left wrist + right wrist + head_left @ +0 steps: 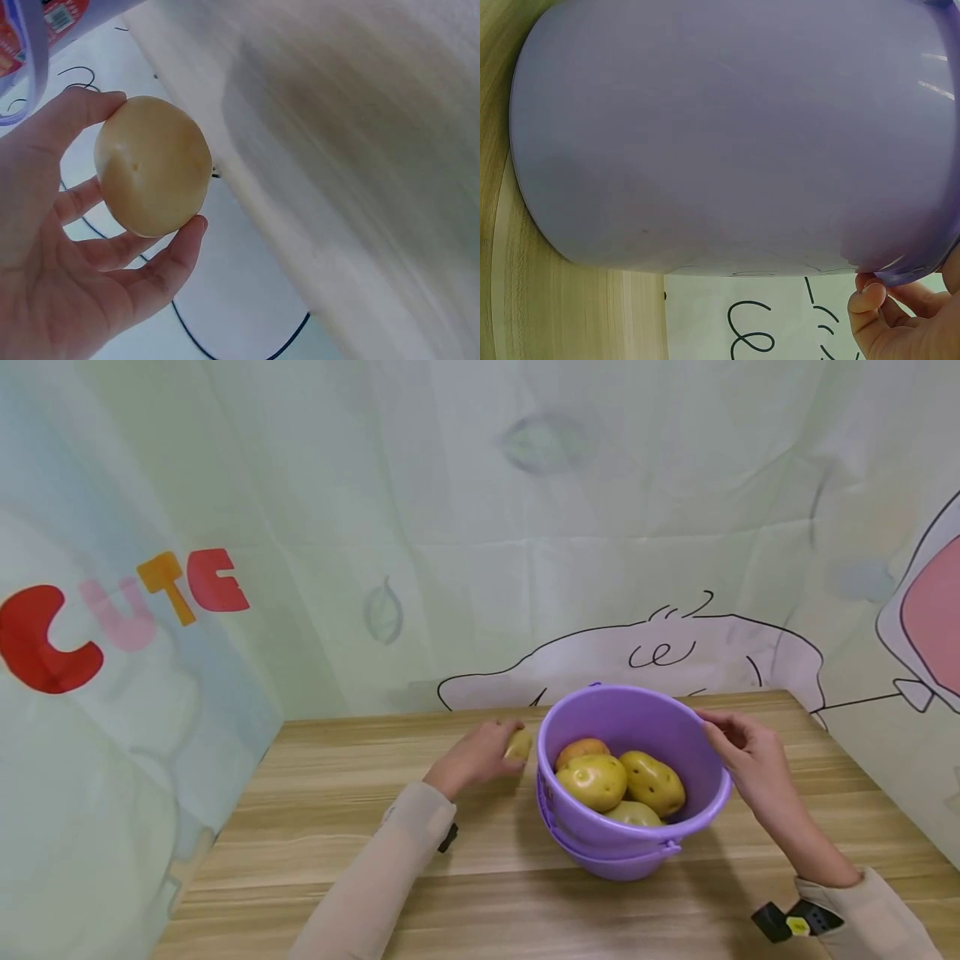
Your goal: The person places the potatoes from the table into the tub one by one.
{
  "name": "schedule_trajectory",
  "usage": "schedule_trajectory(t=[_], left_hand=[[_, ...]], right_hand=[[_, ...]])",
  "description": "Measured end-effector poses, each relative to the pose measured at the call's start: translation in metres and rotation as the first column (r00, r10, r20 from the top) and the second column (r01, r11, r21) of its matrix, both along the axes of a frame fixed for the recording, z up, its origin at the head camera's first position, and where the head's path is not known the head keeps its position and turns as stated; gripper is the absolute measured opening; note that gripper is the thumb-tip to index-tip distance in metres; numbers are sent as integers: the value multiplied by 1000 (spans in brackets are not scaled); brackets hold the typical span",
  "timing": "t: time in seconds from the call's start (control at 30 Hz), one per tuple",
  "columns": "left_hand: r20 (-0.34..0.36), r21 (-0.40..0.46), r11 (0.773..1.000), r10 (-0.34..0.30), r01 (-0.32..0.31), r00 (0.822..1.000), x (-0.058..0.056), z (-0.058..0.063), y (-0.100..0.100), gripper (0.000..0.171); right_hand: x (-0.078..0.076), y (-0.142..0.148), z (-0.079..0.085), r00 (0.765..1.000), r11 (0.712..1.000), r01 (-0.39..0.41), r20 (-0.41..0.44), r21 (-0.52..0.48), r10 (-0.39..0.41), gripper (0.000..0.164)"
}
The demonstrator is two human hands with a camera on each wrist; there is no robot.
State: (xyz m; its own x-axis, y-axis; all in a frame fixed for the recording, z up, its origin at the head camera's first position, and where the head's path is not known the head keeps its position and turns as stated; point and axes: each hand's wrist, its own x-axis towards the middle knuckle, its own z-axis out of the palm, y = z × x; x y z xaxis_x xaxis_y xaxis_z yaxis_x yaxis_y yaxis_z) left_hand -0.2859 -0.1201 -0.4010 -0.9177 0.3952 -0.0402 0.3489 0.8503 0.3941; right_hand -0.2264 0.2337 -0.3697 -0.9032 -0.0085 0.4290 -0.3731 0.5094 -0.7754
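A purple bucket [633, 852] stands upright on the wooden table. Several yellow potatoes [592, 782] lie inside it, along with an orange-toned round item [582, 750] partly hidden behind them. To the bucket's left, my left hand [480, 756] holds another potato [154, 166] between thumb and fingertips, outside the rim. The left wrist view shows this potato smooth, pale yellow and oval. At the bucket's far right side, my right hand [753, 756] pinches the rim, thumb and fingers on either side of it. In the right wrist view the bucket wall [727, 142] fills most of the picture.
The wooden table [315, 827] runs back to a printed curtain [420, 510] with cartoon drawings and the letters CUTE. A handle [555, 831] hangs against the bucket's outer side. A printed label [64, 19] shows on the bucket.
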Motion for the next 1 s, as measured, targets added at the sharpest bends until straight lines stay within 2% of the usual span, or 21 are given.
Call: schedule_trajectory(t=[0.17, 0.37, 0.5, 0.73, 1.0], left_hand=[[-29, -12, 1000, -11, 11, 1000, 1, 8, -1, 64], [-92, -24, 998, -60, 58, 994, 3, 21, -1, 62], [-98, -7, 997, -73, 72, 993, 5, 29, 0, 62], [-84, 4, 998, -59, 60, 995, 9, 40, -1, 63], [-122, -17, 998, -69, 67, 990, 14, 52, 0, 62]], right_hand=[[0, 0, 0, 1000, 1000, -4, -1, -13, 4, 29], [1, -1, 0, 1000, 1000, -5, -8, -24, 4, 29], [1, -1, 0, 1000, 1000, -4, -4, -20, 4, 29], [1, -1, 1, 1000, 1000, -1, 5, -11, 2, 30], [1, -1, 1, 1000, 1000, -7, -2, -19, 7, 29]])
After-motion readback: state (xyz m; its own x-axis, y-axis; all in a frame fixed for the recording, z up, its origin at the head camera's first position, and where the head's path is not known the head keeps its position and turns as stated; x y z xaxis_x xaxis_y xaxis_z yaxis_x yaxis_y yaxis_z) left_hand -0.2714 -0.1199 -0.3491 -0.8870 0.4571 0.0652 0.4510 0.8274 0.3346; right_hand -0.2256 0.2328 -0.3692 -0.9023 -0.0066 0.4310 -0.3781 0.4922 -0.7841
